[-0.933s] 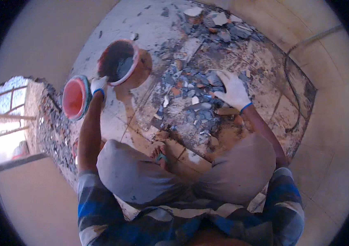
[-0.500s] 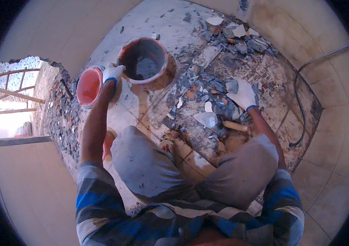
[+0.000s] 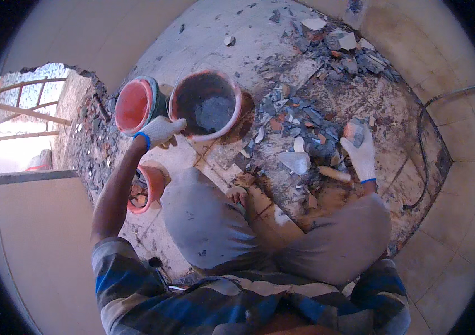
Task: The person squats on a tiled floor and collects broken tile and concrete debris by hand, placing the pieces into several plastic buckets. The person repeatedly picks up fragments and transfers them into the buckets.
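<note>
My left hand (image 3: 162, 132), in a white glove with a blue cuff, grips the near left rim of a large bucket (image 3: 204, 89). The bucket has a reddish rim and grey, dirt-coated insides. On the right, my gloved right hand (image 3: 362, 155) is closed around a grey and reddish chunk of rubble (image 3: 354, 132), held beside the rubble pile (image 3: 310, 125). A wooden handle (image 3: 335, 174) lies by the pile's near edge, its far end hidden. A pale broken tile piece (image 3: 295, 162) rests left of the handle.
A pink bucket (image 3: 132, 106) stands left of the large one. Nearer me, a smaller reddish bucket (image 3: 155, 187) holds broken pieces. More tile debris (image 3: 340, 47) lies along the far wall. A dark hose (image 3: 422, 162) hangs along the right wall onto the floor.
The large bucket has come nearer me with my left hand at its rim. My right hand has drawn back from the pile, toward me and right, with the chunk in it.
</note>
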Demonstrator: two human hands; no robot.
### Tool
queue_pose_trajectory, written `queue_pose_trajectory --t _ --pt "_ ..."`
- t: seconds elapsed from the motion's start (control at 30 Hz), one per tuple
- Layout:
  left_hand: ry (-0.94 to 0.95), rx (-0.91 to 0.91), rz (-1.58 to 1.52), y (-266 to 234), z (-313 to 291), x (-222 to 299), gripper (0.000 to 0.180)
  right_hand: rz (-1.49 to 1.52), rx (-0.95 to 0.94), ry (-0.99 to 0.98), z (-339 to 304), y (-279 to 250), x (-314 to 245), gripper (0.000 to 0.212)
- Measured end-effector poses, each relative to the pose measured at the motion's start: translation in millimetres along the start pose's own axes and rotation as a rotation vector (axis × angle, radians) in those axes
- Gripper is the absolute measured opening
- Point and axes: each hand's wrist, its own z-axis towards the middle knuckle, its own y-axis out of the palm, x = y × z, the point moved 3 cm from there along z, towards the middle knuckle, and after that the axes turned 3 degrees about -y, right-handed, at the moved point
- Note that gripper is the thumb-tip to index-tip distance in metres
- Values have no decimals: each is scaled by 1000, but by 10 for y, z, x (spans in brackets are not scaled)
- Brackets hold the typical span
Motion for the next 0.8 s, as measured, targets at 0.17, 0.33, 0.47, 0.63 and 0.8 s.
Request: queue_pose_trajectory --t 0.17,0.33,0.47,0.63,0.8 --pt "385 755 152 -224 690 -66 80 -15 -9 113 -251 -8 -27 106" --pt "273 625 -24 -428 1774 -16 84 291 -83 162 -524 -21 -233 98" --pt "426 444 102 -846 1295 288 53 206 -19 137 -683 -204 -216 78" --pt "746 626 -33 -1179 -222 488 27 334 -45 125 -609 -286 -115 76" --pt "568 542 -515 -1346 -842 703 35 376 -39 53 -382 -188 -337 72"
